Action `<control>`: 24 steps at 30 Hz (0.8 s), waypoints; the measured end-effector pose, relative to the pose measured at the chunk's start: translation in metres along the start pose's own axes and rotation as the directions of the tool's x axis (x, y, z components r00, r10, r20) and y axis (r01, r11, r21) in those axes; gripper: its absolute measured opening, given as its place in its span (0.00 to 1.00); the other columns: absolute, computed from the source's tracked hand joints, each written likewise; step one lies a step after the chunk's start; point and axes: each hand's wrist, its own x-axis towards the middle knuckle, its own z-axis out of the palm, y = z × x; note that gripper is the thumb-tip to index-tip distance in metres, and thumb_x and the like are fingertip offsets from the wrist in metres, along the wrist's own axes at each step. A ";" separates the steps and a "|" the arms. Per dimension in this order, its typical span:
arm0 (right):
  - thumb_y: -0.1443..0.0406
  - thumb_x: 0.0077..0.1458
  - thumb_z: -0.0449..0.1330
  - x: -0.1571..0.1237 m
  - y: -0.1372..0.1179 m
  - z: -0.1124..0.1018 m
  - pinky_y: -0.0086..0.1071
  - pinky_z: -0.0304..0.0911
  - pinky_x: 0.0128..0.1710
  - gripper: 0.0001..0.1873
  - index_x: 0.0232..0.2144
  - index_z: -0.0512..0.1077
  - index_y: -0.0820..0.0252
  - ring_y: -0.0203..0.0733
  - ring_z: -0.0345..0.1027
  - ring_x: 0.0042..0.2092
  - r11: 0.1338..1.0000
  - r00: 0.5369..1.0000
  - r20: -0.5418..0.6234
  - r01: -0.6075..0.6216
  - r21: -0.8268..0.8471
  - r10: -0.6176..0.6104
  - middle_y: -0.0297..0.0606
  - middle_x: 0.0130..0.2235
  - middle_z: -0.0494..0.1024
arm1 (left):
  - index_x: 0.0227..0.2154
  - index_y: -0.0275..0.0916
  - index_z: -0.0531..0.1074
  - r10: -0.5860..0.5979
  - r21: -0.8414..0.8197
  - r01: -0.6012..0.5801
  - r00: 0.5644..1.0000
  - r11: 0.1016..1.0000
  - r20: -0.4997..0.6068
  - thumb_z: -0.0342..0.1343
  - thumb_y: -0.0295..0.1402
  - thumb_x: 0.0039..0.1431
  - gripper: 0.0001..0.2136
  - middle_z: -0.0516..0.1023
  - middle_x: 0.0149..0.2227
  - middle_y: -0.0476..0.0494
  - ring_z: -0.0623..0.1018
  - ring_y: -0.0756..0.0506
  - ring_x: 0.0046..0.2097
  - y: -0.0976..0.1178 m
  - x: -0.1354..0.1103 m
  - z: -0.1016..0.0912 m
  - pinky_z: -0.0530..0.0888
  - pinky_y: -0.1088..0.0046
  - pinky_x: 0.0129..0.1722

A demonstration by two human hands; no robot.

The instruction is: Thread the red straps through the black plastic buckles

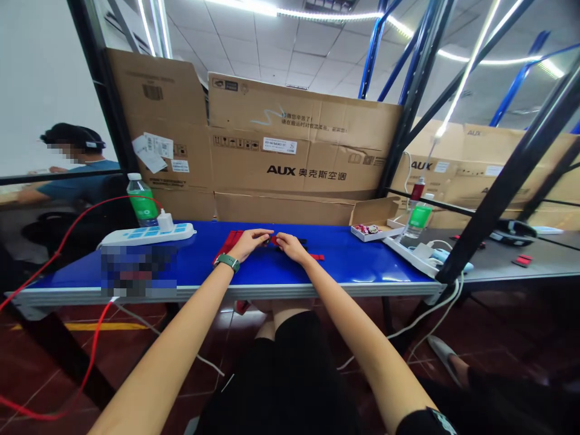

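1. Both hands raised just over the blue tabletop (347,260), fingertips nearly meeting in front of the person. Forearms reach in from either side of the lap.
2. Left hand (249,243): palm down, fingers loosely curved and pointing toward the other hand, thumb beneath. Fingertips close beside the small red piece; whether they pinch it, cannot tell. Green-strapped watch (228,261) on the wrist.
3. Right hand (291,248): mostly closed, thumb and index finger pinched on the small red piece (274,240). Other fingers curled in, partly hidden.
4. The small red piece sits in the narrow gap between the two hands, above the middle of the tabletop. Exact shape too small to make out.
5. Red strips (225,246) lie on the tabletop beside the left hand, partly covered by it. Another red strip (319,257) lies just beyond the right wrist; a dark item shows behind that hand, mostly hidden.
6. Farther left: white power strip (147,235) with a white charger (165,221) plugged in, green-labelled bottle (142,202) standing behind it.
7. Farther right: small open carton (371,228) with red and white contents, lid tilted up.
8. Behind: upright cardboard panel (299,136), lettered "AUX".
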 end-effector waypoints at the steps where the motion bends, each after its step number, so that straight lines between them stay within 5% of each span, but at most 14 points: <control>1: 0.63 0.63 0.51 -0.001 0.000 0.000 0.29 0.55 0.33 0.11 0.28 0.65 0.57 0.36 0.60 0.29 1.000 1.000 0.026 0.007 0.012 -0.007 0.29 0.25 0.68 | 0.46 0.34 0.80 -0.026 -0.014 0.026 1.000 1.000 -0.001 0.72 0.48 0.44 0.29 0.83 0.38 0.39 0.79 0.46 0.37 -0.001 0.000 0.000 0.76 0.68 0.40; 11: 0.60 0.63 0.52 0.002 0.003 0.004 0.27 0.57 0.29 0.13 0.26 0.64 0.57 0.34 0.61 0.26 0.993 0.998 0.057 -0.019 0.120 0.012 0.29 0.24 0.69 | 0.44 0.34 0.78 -0.112 -0.105 0.115 0.993 0.988 0.034 0.75 0.46 0.40 0.29 0.83 0.37 0.40 0.81 0.46 0.36 0.000 -0.001 -0.003 0.77 0.69 0.40; 17: 0.64 0.60 0.52 0.001 0.004 0.007 0.27 0.62 0.29 0.06 0.40 0.61 0.54 0.35 0.66 0.26 0.946 0.998 0.006 -0.063 0.317 0.064 0.25 0.26 0.70 | 0.44 0.34 0.78 -0.185 -0.119 0.197 0.977 0.973 0.105 0.77 0.39 0.38 0.29 0.84 0.36 0.40 0.82 0.45 0.36 -0.004 -0.001 -0.005 0.78 0.67 0.42; 24: 0.62 0.61 0.55 -0.004 -0.008 0.001 0.32 0.66 0.39 0.10 0.45 0.67 0.55 0.37 0.69 0.32 0.970 0.997 0.039 0.050 0.239 -0.061 0.30 0.32 0.73 | 0.42 0.35 0.76 -0.147 -0.019 0.146 0.989 0.989 -0.007 0.75 0.40 0.38 0.27 0.82 0.30 0.44 0.81 0.46 0.31 -0.003 0.000 -0.002 0.77 0.70 0.35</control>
